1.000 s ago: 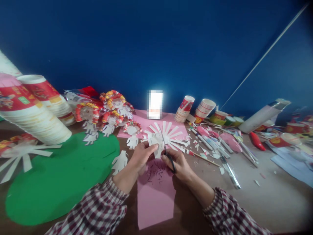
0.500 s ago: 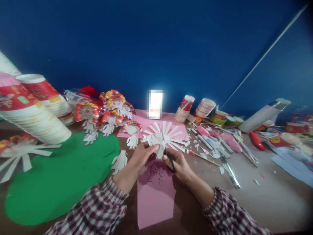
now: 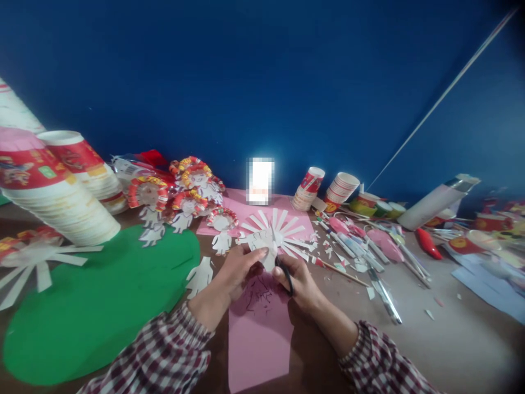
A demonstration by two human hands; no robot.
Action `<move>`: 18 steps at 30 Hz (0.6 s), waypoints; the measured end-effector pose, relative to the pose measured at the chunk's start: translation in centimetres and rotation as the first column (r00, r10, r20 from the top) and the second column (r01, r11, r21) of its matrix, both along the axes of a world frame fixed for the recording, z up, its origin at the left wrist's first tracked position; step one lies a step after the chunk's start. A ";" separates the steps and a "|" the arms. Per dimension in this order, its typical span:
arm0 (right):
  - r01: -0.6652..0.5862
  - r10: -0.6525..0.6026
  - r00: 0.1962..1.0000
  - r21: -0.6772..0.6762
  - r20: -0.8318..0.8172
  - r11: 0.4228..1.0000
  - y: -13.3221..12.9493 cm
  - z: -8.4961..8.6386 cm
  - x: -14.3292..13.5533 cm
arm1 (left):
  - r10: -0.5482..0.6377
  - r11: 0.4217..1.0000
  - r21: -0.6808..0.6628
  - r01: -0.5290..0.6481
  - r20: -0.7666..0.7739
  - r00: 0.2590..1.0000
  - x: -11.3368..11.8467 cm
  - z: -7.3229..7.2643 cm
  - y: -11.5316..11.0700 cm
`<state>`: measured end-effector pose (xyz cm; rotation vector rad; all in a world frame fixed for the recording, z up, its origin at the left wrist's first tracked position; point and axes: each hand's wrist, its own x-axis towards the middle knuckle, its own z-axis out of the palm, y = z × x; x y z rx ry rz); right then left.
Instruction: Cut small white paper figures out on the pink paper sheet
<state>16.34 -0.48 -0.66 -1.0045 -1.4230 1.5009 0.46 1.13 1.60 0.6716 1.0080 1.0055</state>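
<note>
My left hand [image 3: 241,268] is closed on a small piece of white paper [image 3: 261,241] with dark drawn lines, thumb on top. In my right hand [image 3: 301,279] are black-handled scissors [image 3: 286,273], the fingers curled round the handles and the blades at the paper's right edge. Beneath both hands lies a pink sheet [image 3: 260,345] with dark pen strokes near its top. A white cut paper with radiating strips [image 3: 283,235] rests just beyond the paper. Left of my left wrist is a white paper figure cutout [image 3: 200,276].
A green paper shape [image 3: 98,312] covers the left of the table, with stacked paper cups [image 3: 65,191] behind it. Paper dolls with red-yellow rings [image 3: 188,200] cluster beyond. At right are markers [image 3: 348,243], paper scraps, a brush [image 3: 342,272] and a white cylinder [image 3: 437,202].
The view has shifted slightly, so the table things sit a little lower. Both hands keep their hold on the paper and scissors, and the paper has tilted slightly.
</note>
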 end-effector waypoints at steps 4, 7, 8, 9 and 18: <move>0.010 -0.010 1.000 -0.004 -0.009 1.000 -0.1 0.3 -0.1 | -0.001 1.000 0.011 0.001 0.024 1.000 0.0 -0.3 0.0; 0.015 -0.015 1.000 -0.020 -0.009 1.000 -0.1 0.2 -0.1 | 0.004 1.000 0.024 -0.005 0.026 1.000 0.0 -0.5 0.1; 0.019 -0.019 1.000 -0.025 -0.012 1.000 -0.1 0.1 -0.1 | 0.005 1.000 0.027 -0.005 0.024 1.000 0.0 -0.6 0.0; 0.018 -0.019 1.000 -0.029 -0.014 0.999 -0.1 -0.1 -0.1 | 0.008 1.000 0.028 -0.009 0.024 1.000 0.0 -0.6 0.0; 0.019 -0.019 1.000 -0.013 0.002 1.000 -0.1 -0.7 0.0 | 0.010 1.000 -0.004 -0.009 0.040 0.999 0.1 -0.6 0.2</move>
